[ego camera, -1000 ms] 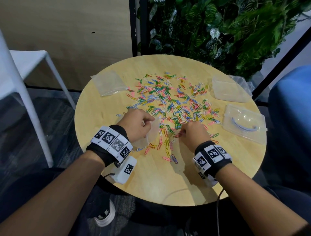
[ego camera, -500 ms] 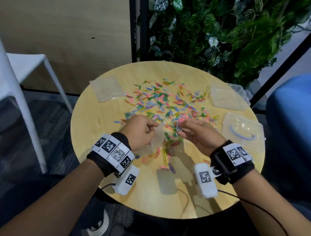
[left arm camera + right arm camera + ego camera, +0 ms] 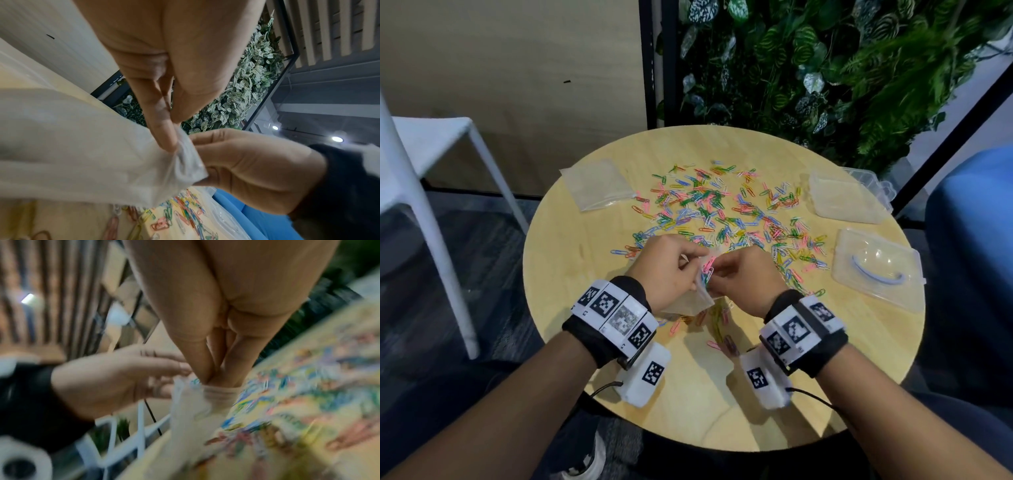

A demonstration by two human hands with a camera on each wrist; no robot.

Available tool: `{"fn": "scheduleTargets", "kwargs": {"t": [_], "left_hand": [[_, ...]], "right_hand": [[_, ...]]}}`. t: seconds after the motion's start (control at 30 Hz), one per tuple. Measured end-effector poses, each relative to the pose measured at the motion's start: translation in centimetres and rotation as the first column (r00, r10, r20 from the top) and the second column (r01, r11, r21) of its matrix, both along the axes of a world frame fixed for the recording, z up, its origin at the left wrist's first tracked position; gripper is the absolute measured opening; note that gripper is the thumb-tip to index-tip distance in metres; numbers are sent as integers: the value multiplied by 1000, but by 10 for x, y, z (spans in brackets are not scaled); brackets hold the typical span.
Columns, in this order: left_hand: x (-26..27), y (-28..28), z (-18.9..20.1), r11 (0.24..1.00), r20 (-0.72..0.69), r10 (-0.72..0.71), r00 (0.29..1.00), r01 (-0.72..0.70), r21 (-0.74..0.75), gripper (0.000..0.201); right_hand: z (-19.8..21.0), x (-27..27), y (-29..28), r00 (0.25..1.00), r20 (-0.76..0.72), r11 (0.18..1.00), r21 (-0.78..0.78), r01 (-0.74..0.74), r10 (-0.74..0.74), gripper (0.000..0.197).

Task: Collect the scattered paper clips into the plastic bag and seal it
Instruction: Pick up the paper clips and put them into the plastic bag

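Coloured paper clips lie scattered across the middle of the round wooden table. My left hand pinches the rim of a small clear plastic bag between thumb and fingers, lifted just above the table; the pinch shows close up on the bag in the left wrist view. My right hand has its fingertips bunched around a few paper clips at the bag's mouth. In the blurred right wrist view, those fingertips sit inside the bag opening. Several clips lie under the bag.
Two more clear bags lie flat at the back left and back right. A clear plastic box sits near the right edge. A white chair stands left, a blue seat right, a plant wall behind.
My right hand lifted off the table with a pinch of clips and swung left to the bag's mouth. My left hand raised the bag's opening slightly.
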State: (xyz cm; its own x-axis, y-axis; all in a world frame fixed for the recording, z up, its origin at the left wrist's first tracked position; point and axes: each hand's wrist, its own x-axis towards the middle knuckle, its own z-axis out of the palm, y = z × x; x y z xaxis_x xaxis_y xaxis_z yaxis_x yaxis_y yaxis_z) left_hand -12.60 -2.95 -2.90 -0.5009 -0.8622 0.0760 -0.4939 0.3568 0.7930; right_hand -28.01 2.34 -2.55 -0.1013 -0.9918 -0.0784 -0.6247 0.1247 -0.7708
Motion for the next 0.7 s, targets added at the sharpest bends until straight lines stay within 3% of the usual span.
{"fn": "scheduleTargets", "kwargs": {"t": [0.03, 0.07, 0.23, 0.3, 0.4, 0.47, 0.53, 0.6, 0.63, 0.7], "left_hand": [[0, 0, 1, 1000, -15, 2, 1000, -1, 23, 25], [0, 0, 2, 999, -22, 0, 1000, 0, 33, 25], [2, -2, 2, 999, 44, -26, 999, 28, -43, 26], [4, -3, 3, 998, 45, -22, 999, 24, -51, 26], [5, -5, 3, 995, 68, -4, 998, 10, -95, 26], [5, -7, 4, 994, 77, 1, 997, 8, -106, 26], [5, -7, 4, 994, 86, 4, 996, 5, -108, 26], [5, -7, 4, 994, 109, 14, 994, -2, -108, 26], [5, -7, 4, 994, 117, 14, 993, -2, -106, 27], [5, -8, 5, 995, 131, 11, 991, 3, -102, 27]], "right_hand": [[0, 1, 0, 989, -148, 998, -58, -20, 12, 20], [2, 4, 2, 979, -203, 995, -92, -45, 26, 21], [1, 7, 6, 943, -214, 966, 10, -260, 256, 31], [6, 3, 7, 940, -213, 963, 8, -270, 266, 31], [20, -16, 8, 993, 53, 992, -78, -104, 108, 20], [27, -42, 12, 985, 172, 998, -61, 34, -23, 19], [25, -76, 22, 990, -48, 990, 44, 137, -135, 29], [15, -110, 34, 897, -418, 946, 209, 249, -144, 55], [8, -122, 40, 846, -517, 911, 278, 306, -126, 67], [-5, -134, 49, 817, -568, 854, 373, 362, -98, 81]]}}
